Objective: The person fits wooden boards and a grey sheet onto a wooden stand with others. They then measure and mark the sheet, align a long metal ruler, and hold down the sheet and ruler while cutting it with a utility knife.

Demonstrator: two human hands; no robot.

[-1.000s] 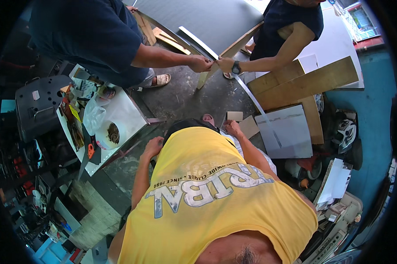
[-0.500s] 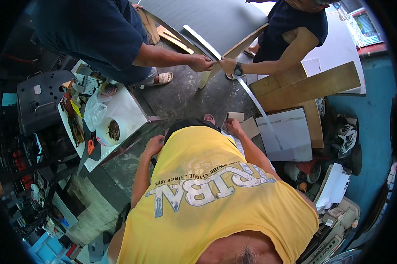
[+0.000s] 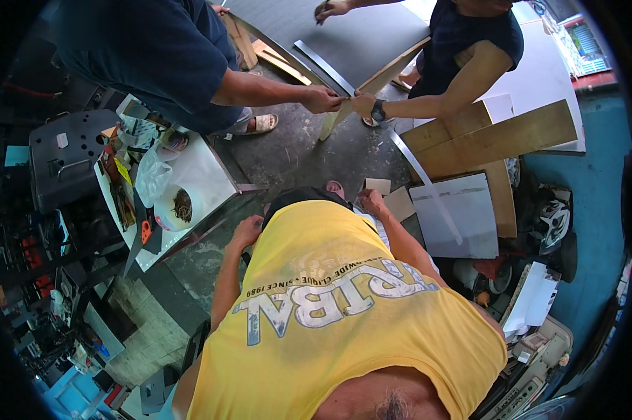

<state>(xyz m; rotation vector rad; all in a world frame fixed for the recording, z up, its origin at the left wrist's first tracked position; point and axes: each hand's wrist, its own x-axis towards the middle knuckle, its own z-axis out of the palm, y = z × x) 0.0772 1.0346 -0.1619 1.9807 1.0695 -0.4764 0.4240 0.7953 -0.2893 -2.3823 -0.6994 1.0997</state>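
Observation:
My left hand [image 3: 248,229] rests low beside my left hip, fingers loosely bent, with nothing visible in it. On the other side my right hand [image 3: 371,201] lies at my right thigh, also loosely bent and seemingly holding nothing; its fingertips are partly hidden. Beyond them, two co-workers meet at the near corner of a large dark panel [image 3: 372,35] with a wooden edge. One co-worker's hand [image 3: 321,99] grips that corner from the left. The other's watch-wearing hand [image 3: 363,105] presses there from the right, on a long metal strip [image 3: 419,173] crossing the panel.
A white table [image 3: 207,168] at left carries a handsaw [image 3: 142,234], a plastic bag [image 3: 151,175] and a white tub [image 3: 163,214]. Wooden planks [image 3: 498,136] and a white board [image 3: 456,217] lean at right. A white helmet [image 3: 554,220] sits beyond them.
The right co-worker's other hand has come out over the panel, with something dark in it. The metal strip has shifted slightly in angle. My hands stay where they were.

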